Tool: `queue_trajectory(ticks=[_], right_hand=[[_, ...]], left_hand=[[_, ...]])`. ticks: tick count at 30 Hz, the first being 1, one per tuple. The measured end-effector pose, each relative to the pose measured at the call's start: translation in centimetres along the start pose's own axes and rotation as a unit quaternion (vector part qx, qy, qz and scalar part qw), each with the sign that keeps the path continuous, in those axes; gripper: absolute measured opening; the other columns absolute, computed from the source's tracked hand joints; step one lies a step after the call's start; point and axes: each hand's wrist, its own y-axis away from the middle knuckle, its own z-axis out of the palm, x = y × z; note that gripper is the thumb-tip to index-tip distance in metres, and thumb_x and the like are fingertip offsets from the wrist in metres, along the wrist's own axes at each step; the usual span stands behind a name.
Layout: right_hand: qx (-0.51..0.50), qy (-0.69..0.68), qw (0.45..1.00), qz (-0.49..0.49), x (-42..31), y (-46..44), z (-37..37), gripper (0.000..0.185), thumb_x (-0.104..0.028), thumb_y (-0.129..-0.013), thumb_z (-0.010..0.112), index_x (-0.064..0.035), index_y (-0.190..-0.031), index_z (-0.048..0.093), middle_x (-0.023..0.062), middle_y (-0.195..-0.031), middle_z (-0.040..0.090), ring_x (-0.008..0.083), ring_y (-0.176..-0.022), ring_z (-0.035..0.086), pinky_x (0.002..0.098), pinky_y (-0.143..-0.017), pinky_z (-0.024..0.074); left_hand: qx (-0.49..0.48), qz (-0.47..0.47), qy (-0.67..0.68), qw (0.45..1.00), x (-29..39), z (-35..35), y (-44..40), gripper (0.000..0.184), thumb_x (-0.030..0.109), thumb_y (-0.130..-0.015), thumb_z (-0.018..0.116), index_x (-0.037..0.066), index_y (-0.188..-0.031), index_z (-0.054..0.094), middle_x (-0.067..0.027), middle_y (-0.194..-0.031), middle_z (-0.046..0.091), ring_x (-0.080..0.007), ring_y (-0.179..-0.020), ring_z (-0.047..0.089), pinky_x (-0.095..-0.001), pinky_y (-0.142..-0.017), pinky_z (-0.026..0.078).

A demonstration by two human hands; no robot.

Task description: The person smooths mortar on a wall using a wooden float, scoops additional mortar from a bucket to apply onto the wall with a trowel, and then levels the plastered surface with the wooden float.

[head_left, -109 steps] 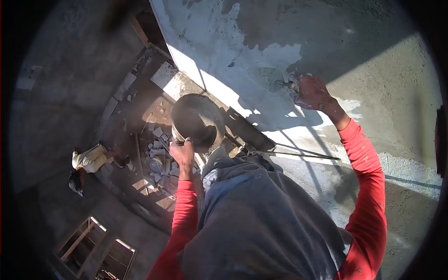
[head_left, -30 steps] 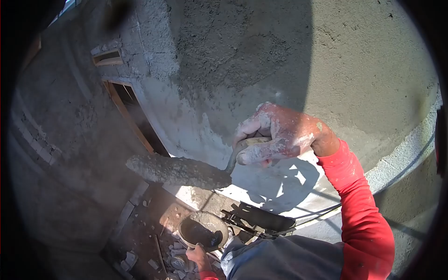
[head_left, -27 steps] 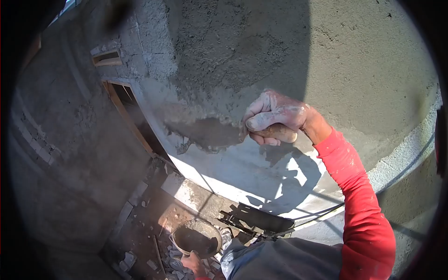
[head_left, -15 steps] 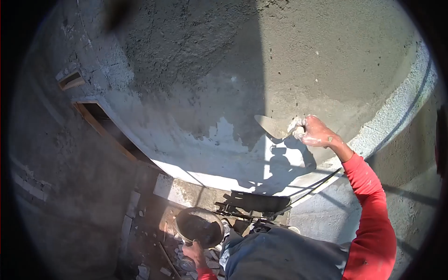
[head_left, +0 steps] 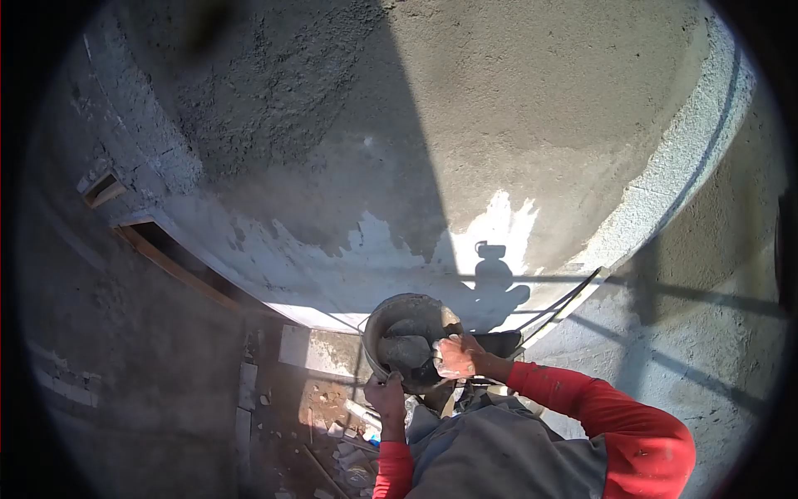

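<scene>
My left hand [head_left: 385,396] is closed on the near rim of a dark, round bucket [head_left: 371,337], which is tipped so that its opening faces me. In my right hand [head_left: 457,356] is the grip of a trowel [head_left: 406,351]. The trowel's blade lies inside the bucket, over dark wet mortar. How much mortar is on the blade I cannot tell. Beyond the bucket stands a wall coated with grey plaster [head_left: 540,108], its lower edge ragged against a bare white strip [head_left: 499,229].
A wood-framed opening [head_left: 179,262] and a smaller framed recess [head_left: 104,190] are at the left. Broken rubble [head_left: 345,453] litters the ground below. A thin dark rod [head_left: 565,299] leans near the wall's base. Shadows cross the wall.
My right hand has come down from the wall with the trowel, into the bucket. My left hand has raised the bucket up and to the right, nearer the wall.
</scene>
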Motion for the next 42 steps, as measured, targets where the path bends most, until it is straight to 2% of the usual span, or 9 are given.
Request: queue_trajectory(ticks=[13, 24, 26, 29, 31, 34, 36, 39, 42], right_hand=[[0.052, 0.071, 0.981, -0.175, -15.7, -5.0, -34.7, 0.041, -0.022, -0.085, 0.076, 0.0044, -0.116, 0.072, 0.0273, -0.090, 0.073, 0.0441, -0.090, 0.072, 0.0498, -0.082, 0.0546], [-0.183, -0.317, 0.866, -0.341, -25.9, -15.4, -48.6, 0.034, -0.033, -0.105, 0.070, 0.0000, -0.096, 0.072, 0.0043, -0.072, 0.069, 0.0096, -0.057, 0.062, 0.0279, -0.051, 0.0505], [0.141, -0.280, 0.926, -0.209, -21.5, -22.2, -53.0, 0.036, -0.035, -0.106, 0.068, -0.0023, -0.091, 0.068, 0.0017, -0.067, 0.063, 0.0085, -0.054, 0.058, 0.0263, -0.050, 0.0483], [0.435, -0.286, 0.829, -0.204, -16.9, -16.9, -56.6, 0.042, -0.043, -0.107, 0.067, -0.0045, -0.093, 0.071, -0.0013, -0.067, 0.060, 0.0061, -0.055, 0.058, 0.0242, -0.049, 0.0472], [0.387, -0.258, 0.869, -0.169, -16.1, -14.3, -52.2, 0.039, -0.036, -0.105, 0.072, -0.0002, -0.120, 0.078, 0.0014, -0.070, 0.064, 0.0073, -0.055, 0.060, 0.0259, -0.047, 0.0489], [0.171, -0.161, 0.969, 0.078, -11.1, -17.6, -39.8, 0.039, -0.032, -0.095, 0.073, 0.0044, -0.107, 0.079, 0.0119, -0.080, 0.074, 0.0218, -0.063, 0.069, 0.0380, -0.058, 0.0573], [0.032, 0.121, 0.992, -0.019, -6.1, -20.1, -27.5, 0.044, -0.030, -0.081, 0.075, -0.0017, -0.114, 0.078, 0.0243, -0.101, 0.079, 0.0449, -0.102, 0.076, 0.0531, -0.090, 0.0599], [-0.120, 0.168, 0.967, -0.146, -9.4, -15.6, -15.8, 0.036, -0.017, -0.077, 0.076, -0.0022, -0.110, 0.074, 0.0217, -0.108, 0.078, 0.0435, -0.109, 0.075, 0.0555, -0.094, 0.0583], [0.151, 0.148, 0.898, -0.386, -1.1, -18.3, 2.5, 0.026, -0.023, -0.089, 0.073, -0.0090, -0.106, 0.061, 0.0089, -0.094, 0.065, 0.0314, -0.092, 0.065, 0.0489, -0.081, 0.0508]], left_hand=[[0.199, -0.128, 0.136, 0.962, -4.9, -7.6, 1.9, 0.003, -0.002, -0.075, 0.076, 0.000, -0.078, 0.075, -0.0031, -0.072, 0.069, -0.0131, -0.061, 0.062, -0.0306, -0.057, 0.048], [0.464, -0.096, 0.046, 0.879, -11.0, -20.5, 6.1, 0.024, 0.000, -0.073, 0.071, -0.012, -0.093, 0.077, -0.0137, -0.078, 0.076, -0.0221, -0.067, 0.070, -0.0373, -0.062, 0.054], [0.462, -0.138, -0.036, 0.875, -10.8, -23.2, 7.7, 0.023, 0.004, -0.073, 0.071, -0.007, -0.092, 0.078, -0.0091, -0.080, 0.076, -0.0181, -0.070, 0.069, -0.0346, -0.066, 0.052], [0.433, -0.100, -0.109, 0.889, -14.4, -24.0, 5.9, 0.038, 0.019, -0.086, 0.074, -0.006, -0.115, 0.072, -0.0129, -0.098, 0.075, -0.0207, -0.087, 0.069, -0.0366, -0.077, 0.056], [0.395, -0.046, -0.167, 0.902, -17.1, -24.2, 4.9, 0.049, 0.029, -0.094, 0.077, -0.005, -0.130, 0.068, -0.0154, -0.111, 0.075, -0.0224, -0.098, 0.069, -0.0380, -0.085, 0.059], [0.350, -0.021, -0.132, 0.927, -19.4, -23.7, 0.6, 0.043, 0.028, -0.095, 0.077, -0.003, -0.124, 0.072, -0.0147, -0.105, 0.075, -0.0242, -0.092, 0.069, -0.0422, -0.081, 0.060], [0.306, -0.021, -0.142, 0.941, -18.8, -22.3, -3.1, 0.034, 0.024, -0.092, 0.076, -0.002, -0.114, 0.075, -0.0129, -0.097, 0.074, -0.0243, -0.084, 0.068, -0.0440, -0.076, 0.059], [0.204, -0.005, -0.262, 0.943, -14.7, -18.0, -9.1, 0.026, 0.021, -0.087, 0.076, -0.001, -0.102, 0.075, -0.0106, -0.089, 0.072, -0.0230, -0.078, 0.065, -0.0445, -0.071, 0.057], [0.118, 0.013, -0.267, 0.956, -8.5, -14.4, -10.1, 0.018, 0.017, -0.082, 0.075, 0.000, -0.088, 0.074, -0.0075, -0.079, 0.069, -0.0216, -0.070, 0.061, -0.0448, -0.066, 0.054]])
